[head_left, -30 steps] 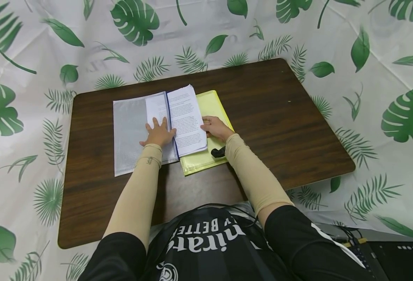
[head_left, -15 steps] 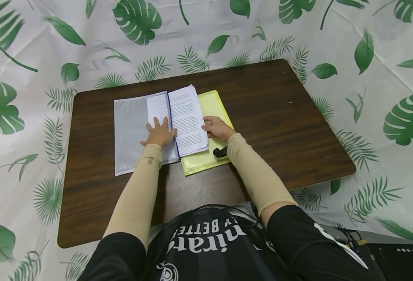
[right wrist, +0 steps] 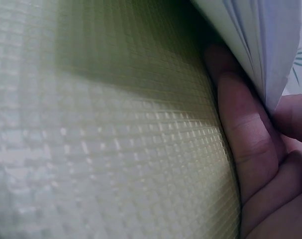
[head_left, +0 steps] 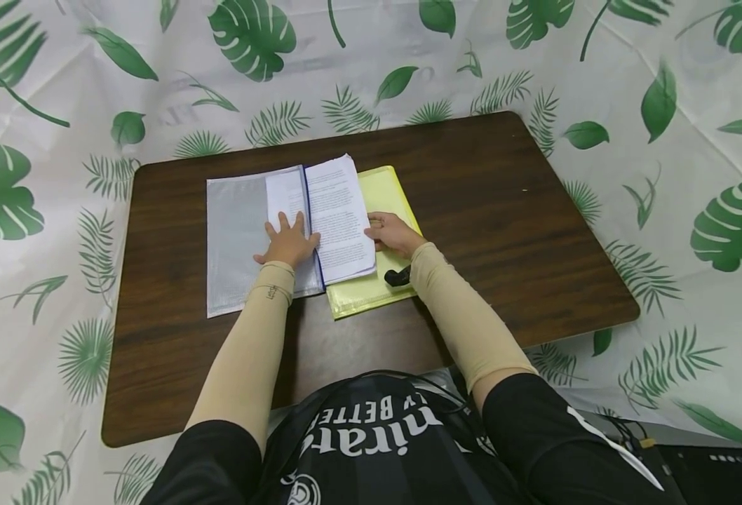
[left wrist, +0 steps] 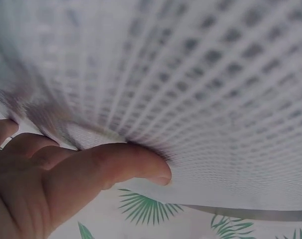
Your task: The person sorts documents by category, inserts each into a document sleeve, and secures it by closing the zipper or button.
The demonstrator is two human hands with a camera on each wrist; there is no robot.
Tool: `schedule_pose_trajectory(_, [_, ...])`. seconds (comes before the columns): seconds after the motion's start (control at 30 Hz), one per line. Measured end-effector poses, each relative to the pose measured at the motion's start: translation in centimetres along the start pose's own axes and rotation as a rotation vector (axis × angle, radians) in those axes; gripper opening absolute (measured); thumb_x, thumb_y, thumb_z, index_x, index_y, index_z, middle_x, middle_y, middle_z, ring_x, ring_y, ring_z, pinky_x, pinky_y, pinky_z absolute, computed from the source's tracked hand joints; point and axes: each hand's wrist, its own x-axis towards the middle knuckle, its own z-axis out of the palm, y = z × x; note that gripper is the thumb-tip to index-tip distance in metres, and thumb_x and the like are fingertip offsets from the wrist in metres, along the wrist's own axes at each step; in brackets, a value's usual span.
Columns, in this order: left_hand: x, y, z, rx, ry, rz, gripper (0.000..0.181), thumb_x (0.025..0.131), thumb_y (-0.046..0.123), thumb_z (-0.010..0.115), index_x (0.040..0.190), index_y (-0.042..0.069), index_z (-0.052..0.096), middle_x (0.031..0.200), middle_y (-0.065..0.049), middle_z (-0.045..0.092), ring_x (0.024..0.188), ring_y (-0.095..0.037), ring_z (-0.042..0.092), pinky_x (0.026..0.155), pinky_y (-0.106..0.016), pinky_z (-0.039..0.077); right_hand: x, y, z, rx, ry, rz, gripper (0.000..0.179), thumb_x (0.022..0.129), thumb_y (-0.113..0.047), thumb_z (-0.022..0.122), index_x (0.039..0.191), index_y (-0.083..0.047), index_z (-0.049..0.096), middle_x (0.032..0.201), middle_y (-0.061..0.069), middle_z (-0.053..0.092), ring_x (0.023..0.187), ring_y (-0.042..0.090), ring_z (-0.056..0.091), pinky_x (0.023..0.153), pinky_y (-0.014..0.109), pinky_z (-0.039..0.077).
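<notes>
The translucent, blue-edged gridded plastic folder (head_left: 235,238) is pressed by the left hand (head_left: 285,245), its fingers spread wide, while the stack of white printed paper sheets (head_left: 342,217), partly inside that folder, is pinched along its right edge by the right hand (head_left: 393,233), over the yellow gridded plastic folder (head_left: 386,191) laid on the dark brown wood-grain surface (head_left: 510,224)

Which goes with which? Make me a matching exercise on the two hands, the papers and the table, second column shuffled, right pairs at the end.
Column one
1. Left hand
2. Right hand
3. Papers
4. Table

Column two
A. Partly out of the clear folder, overlapping the yellow folder
B. Dark brown
C. Fingers spread on the clear folder
D. Pinching a paper edge

Pairs: 1-C, 2-D, 3-A, 4-B
</notes>
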Motion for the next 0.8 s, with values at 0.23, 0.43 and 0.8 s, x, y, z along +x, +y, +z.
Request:
schedule_pose_trajectory(0.23, [-0.06, 0.14, -0.15, 0.013, 0.035, 0.009, 0.076, 0.104, 0.054, 0.042, 0.165, 0.023, 0.011, 0.170, -0.016, -0.007, 0.152, -0.048, -0.011, 0.094, -0.090, 0.014, 0.12, -0.13, 0.06, -0.007, 0.008, -0.025, 0.055, 0.106, -0.009, 0.052, 0.159, -0.010, 0.035, 0.144, 0.015, 0.058, 0.105, 0.023, 0.068, 0.072, 0.025, 0.057])
schedule_pose_trajectory(0.43, [-0.03, 0.14, -0.08, 0.006, 0.028, 0.006, 0.076, 0.104, 0.053, 0.042, 0.165, 0.023, 0.010, 0.170, -0.015, -0.008, 0.151, -0.048, -0.012, 0.095, -0.090, 0.013, 0.08, 0.04, 0.06, -0.018, 0.013, -0.018, 0.054, 0.107, -0.009, 0.052, 0.158, -0.011, 0.035, 0.144, 0.014, 0.057, 0.103, 0.023, 0.068, 0.071, 0.025, 0.057])
schedule_pose_trajectory(0.8, [0.05, -0.13, 0.12, 0.008, 0.013, -0.008, 0.076, 0.103, 0.054, 0.042, 0.165, 0.024, 0.009, 0.170, -0.015, -0.009, 0.151, -0.048, -0.014, 0.094, -0.091, 0.013, 0.05, 0.11, 0.45, -0.082, 0.006, -0.022, 0.058, 0.108, -0.011, 0.049, 0.162, -0.011, 0.027, 0.151, 0.013, 0.051, 0.099, 0.019, 0.067, 0.071, 0.026, 0.055])
